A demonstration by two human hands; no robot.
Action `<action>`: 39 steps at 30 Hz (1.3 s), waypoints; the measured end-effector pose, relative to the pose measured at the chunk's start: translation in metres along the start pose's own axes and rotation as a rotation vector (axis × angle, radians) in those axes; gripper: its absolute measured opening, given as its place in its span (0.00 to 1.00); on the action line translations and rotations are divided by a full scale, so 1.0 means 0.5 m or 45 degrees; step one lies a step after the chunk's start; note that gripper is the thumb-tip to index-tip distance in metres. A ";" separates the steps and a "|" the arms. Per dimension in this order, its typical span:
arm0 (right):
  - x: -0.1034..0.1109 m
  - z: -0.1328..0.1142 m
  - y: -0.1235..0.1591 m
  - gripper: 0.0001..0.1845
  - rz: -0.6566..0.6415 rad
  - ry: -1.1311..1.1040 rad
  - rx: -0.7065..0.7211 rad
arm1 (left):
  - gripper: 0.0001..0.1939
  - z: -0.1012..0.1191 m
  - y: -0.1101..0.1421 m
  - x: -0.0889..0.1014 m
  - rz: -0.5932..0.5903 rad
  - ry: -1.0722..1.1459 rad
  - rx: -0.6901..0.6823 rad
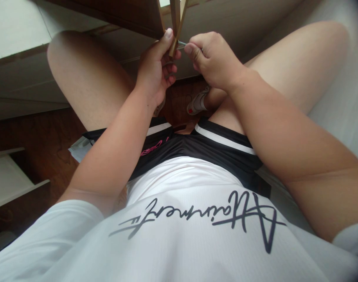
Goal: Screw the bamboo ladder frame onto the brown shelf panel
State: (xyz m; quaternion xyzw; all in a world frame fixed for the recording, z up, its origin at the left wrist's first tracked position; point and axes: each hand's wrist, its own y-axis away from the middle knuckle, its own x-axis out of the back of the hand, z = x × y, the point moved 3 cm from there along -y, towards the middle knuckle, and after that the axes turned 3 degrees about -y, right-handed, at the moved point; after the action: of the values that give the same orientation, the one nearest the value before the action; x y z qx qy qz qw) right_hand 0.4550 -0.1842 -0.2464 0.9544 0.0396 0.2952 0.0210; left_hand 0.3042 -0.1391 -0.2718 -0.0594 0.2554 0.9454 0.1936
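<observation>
At the top middle, my left hand (155, 64) grips the lower end of a narrow wooden strip (179, 29), with the thumb on its near side and fingers curled behind. My right hand (212, 58) is closed like a fist around a tool with a thin metal shaft (181, 43); its handle is hidden in the palm. The shaft's tip meets the strip's right side close to my left fingers. Just left of the strip, a dark brown wooden panel (132, 15) reaches down to my left thumb.
My bare legs spread to both sides, above a dark wooden floor (46, 133). A pale tabletop (17, 27) lies at upper left. White furniture parts (11, 176) stand at lower left. One shoe (198, 102) shows between my legs.
</observation>
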 end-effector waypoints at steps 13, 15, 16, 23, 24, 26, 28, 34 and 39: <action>0.000 -0.015 0.004 0.31 -0.305 -0.622 -0.484 | 0.10 0.002 0.005 -0.004 -0.022 0.008 -0.022; -0.001 -0.013 0.000 0.31 -0.188 -0.532 -0.315 | 0.10 0.002 0.005 -0.003 -0.004 0.004 -0.031; 0.000 -0.013 -0.001 0.31 -0.133 -0.438 -0.236 | 0.10 0.001 0.004 -0.003 0.004 -0.006 -0.032; 0.013 -0.012 -0.004 0.24 0.069 0.312 0.048 | 0.13 0.000 0.001 0.002 -0.023 -0.019 -0.012; 0.010 -0.012 -0.004 0.23 0.084 0.304 0.053 | 0.12 0.001 0.001 0.002 -0.033 -0.011 -0.009; 0.001 -0.011 -0.005 0.24 0.078 0.086 0.000 | 0.11 0.003 0.002 0.001 -0.028 -0.006 0.003; -0.008 -0.009 -0.004 0.25 0.022 -0.343 -0.155 | 0.10 0.005 0.004 -0.001 -0.010 -0.007 0.023; -0.014 -0.017 0.012 0.26 -0.502 -1.167 -0.724 | 0.11 0.002 0.006 -0.008 -0.029 0.041 -0.013; -0.005 -0.013 0.000 0.26 -0.167 -0.896 -0.472 | 0.11 -0.004 0.002 -0.004 -0.002 0.016 -0.048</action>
State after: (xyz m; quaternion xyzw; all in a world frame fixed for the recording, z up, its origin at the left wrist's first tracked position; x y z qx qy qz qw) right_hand 0.4494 -0.1841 -0.2424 0.9727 0.0367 -0.0494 0.2239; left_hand 0.3056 -0.1417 -0.2727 -0.0691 0.2387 0.9495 0.1916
